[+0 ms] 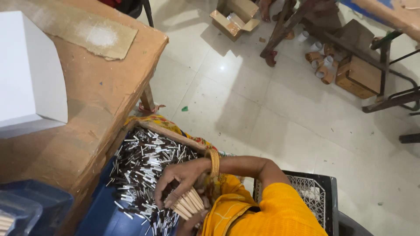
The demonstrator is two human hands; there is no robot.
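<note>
Two hands at work beside a cardboard-wrapped table (87, 113), seen from above. Ahead of the right hand (181, 179) and to its left, a blue tray (98, 214) heaped with dark, silver-tipped sticks (144, 161) — hundreds, lying every way. To its right, a black mesh crate (317, 192) on the pale tiled floor (262, 100). Right hand palm down over the heap, fingers curled and pressed together around a bundle of tan sticks (189, 204), gold bangle (214, 162) at the wrist. Just beneath the bundle, the left hand (190, 225) — mostly hidden, grip impossible to tell. Far beyond, cardboard tubes (319, 65) scattered under a bench.
</note>
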